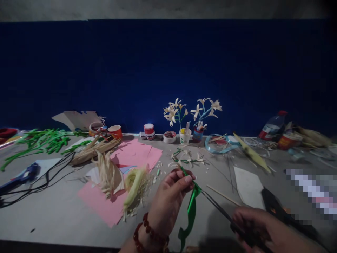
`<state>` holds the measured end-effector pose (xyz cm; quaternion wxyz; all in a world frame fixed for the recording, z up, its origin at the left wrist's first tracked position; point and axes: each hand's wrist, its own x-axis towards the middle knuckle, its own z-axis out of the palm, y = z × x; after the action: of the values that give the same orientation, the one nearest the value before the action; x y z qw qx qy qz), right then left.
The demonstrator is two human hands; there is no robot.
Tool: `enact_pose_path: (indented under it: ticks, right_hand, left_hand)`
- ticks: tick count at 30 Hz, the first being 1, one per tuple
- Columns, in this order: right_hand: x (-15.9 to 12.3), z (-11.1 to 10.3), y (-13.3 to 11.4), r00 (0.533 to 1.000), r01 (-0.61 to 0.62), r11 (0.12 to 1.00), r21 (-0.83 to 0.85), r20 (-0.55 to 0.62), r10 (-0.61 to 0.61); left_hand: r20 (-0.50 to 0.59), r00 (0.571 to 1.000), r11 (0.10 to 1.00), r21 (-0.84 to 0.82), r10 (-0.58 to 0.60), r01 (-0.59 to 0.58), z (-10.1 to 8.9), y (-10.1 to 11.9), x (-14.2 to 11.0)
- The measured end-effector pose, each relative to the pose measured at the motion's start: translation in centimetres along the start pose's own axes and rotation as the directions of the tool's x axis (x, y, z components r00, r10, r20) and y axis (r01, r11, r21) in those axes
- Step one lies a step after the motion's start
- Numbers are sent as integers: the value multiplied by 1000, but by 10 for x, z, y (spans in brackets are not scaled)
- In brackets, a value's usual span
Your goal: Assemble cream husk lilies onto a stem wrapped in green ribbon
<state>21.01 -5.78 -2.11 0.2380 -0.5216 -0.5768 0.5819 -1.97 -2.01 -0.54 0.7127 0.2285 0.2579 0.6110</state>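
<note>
Below the middle of the view, my left hand (175,191) pinches a thin stem wrapped in green ribbon between thumb and fingers. Pale petals of a small flower (176,164) poke out above the fingertips. The loose green ribbon (191,211) hangs down from the stem in a twisted strip. At the lower right, my right hand (255,225) is closed on a slim dark scissors-like tool (217,206) with two thin arms. Its tip reaches the ribbon just right of my left fingers; whether it touches is unclear. My right fingers are partly in shadow.
Pink paper (137,151), a dried corn husk (106,172) and a pale green husk piece (135,189) lie left. Behind stand pale flowers in small cups (185,136). Green stems (50,140), a blue glue gun (21,178), white paper (249,186) and a bottle (272,126) surround the work.
</note>
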Motion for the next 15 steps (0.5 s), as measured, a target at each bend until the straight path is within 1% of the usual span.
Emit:
enact_pose_path:
  ticks: [3, 5, 11, 15]
  right_hand:
    - [3, 4, -1, 999, 33, 998, -49, 19, -32]
    - [4, 8, -3, 999, 31, 998, -60, 27, -29]
    - [-1, 9, -21, 987, -44, 996, -83, 151, 56]
    - [-2, 8, -21, 990, -57, 991, -118, 124, 72]
  left_hand:
    - [13, 1000, 1000, 6, 7, -7, 5, -4, -5]
    - [24, 1000, 1000, -1, 8, -8, 6, -7, -7]
    - [47, 999, 1000, 25, -11, 9, 6, -8, -13]
    - [65, 997, 999, 24, -38, 36, 5, -8, -15]
